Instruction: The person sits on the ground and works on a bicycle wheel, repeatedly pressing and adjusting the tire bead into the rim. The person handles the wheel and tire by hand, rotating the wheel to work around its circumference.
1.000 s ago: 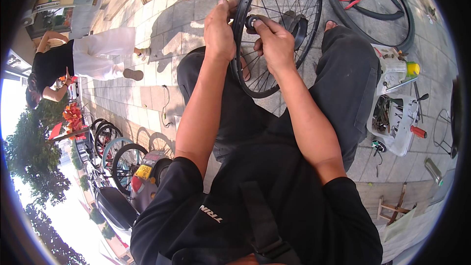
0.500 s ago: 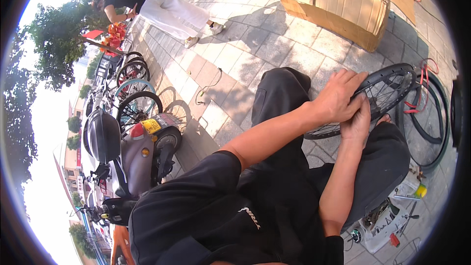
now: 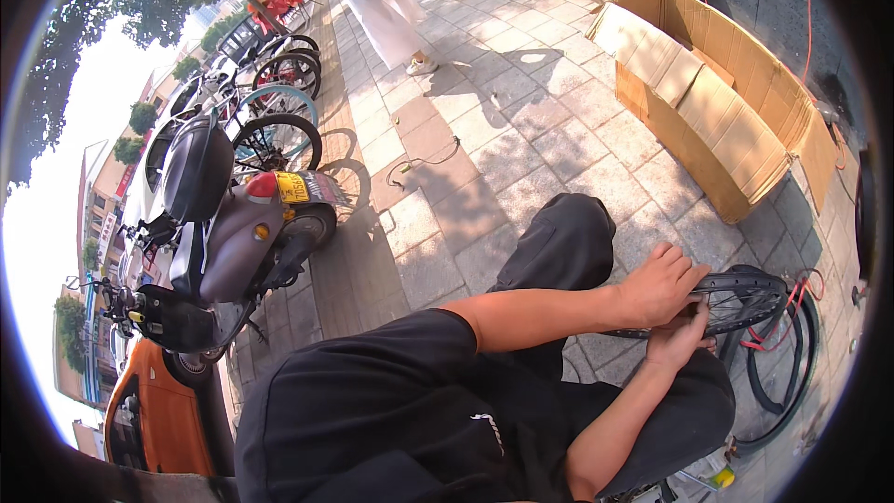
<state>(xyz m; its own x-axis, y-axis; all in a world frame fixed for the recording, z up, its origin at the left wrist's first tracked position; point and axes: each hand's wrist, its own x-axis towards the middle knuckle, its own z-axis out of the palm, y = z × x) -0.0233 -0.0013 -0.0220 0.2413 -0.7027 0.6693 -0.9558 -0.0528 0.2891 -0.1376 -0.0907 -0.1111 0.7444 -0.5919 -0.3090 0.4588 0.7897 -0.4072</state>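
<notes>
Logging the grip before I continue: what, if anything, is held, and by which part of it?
A bicycle wheel: the left hand and right hand meet near its middle; the exact part gripped is hidden.

Bare left hand (image 3: 659, 287) and bare right hand (image 3: 675, 342) close together, off to the person's right.
The bare left forearm (image 3: 549, 314) stretches nearly straight across, fingers bent; the bare right forearm (image 3: 622, 421) slants up, fingers curled, fingertips partly hidden.

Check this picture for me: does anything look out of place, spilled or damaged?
Nothing looks spilled or clearly damaged. One oddity: a thin, dark cord-like piece lies loose on the paving, stray-looking because it is apart from the held wheel.
</notes>
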